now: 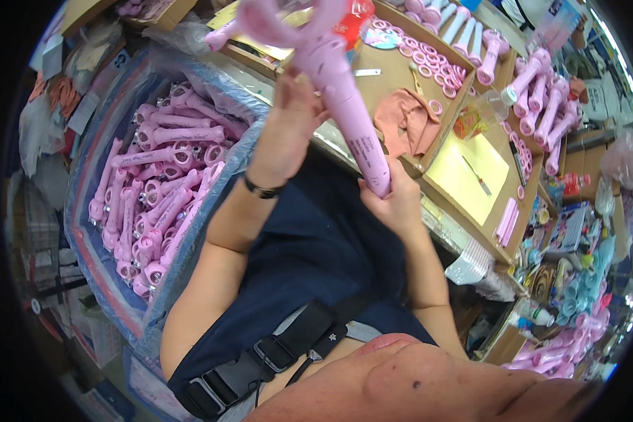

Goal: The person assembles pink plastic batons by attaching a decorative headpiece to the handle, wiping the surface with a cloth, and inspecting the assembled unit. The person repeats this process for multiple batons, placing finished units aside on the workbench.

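A pink plastic toy wand with a large ring-shaped head slants across the upper middle, close to the camera; its head runs past the top edge. Around the lower end of its handle my right hand is closed. My left hand is at the upper handle below the ring, its fingers curled against the wand and partly hidden behind it. Small dark print runs along the handle.
At left, a plastic-lined blue bag holds many pink wands. Cardboard trays on the bench carry pink rings, an orange-pink cloth, a yellow sheet and a slim tool. More wands lie at right.
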`<state>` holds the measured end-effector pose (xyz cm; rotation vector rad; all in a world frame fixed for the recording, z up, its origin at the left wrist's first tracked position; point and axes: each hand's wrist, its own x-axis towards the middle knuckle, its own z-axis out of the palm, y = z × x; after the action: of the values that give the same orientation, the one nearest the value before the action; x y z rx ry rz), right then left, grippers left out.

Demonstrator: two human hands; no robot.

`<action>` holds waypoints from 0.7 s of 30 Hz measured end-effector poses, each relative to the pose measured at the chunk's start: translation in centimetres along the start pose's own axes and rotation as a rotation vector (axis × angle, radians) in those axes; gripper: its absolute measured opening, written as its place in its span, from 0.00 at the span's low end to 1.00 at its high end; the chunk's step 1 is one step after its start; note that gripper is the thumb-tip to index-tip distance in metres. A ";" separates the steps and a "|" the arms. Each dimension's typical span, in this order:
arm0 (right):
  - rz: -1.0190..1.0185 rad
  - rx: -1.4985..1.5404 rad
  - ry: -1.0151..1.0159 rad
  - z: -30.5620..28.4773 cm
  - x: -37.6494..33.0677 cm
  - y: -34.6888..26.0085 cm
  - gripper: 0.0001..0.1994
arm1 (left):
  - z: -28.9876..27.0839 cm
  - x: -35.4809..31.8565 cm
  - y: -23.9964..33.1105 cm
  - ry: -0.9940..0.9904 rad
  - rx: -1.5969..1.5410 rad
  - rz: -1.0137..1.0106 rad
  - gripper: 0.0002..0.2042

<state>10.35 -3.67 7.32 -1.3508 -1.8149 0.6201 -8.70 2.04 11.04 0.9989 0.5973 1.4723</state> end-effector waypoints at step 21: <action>0.400 0.548 -0.140 4.1 -5.0 -1.8 0.22 | 0.4 -2.5 -6.1 -0.089 -0.384 -0.664 0.32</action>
<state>6.68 -8.71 4.89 -1.3047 -1.3291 1.3424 -5.30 0.61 5.59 0.4884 0.4913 0.8955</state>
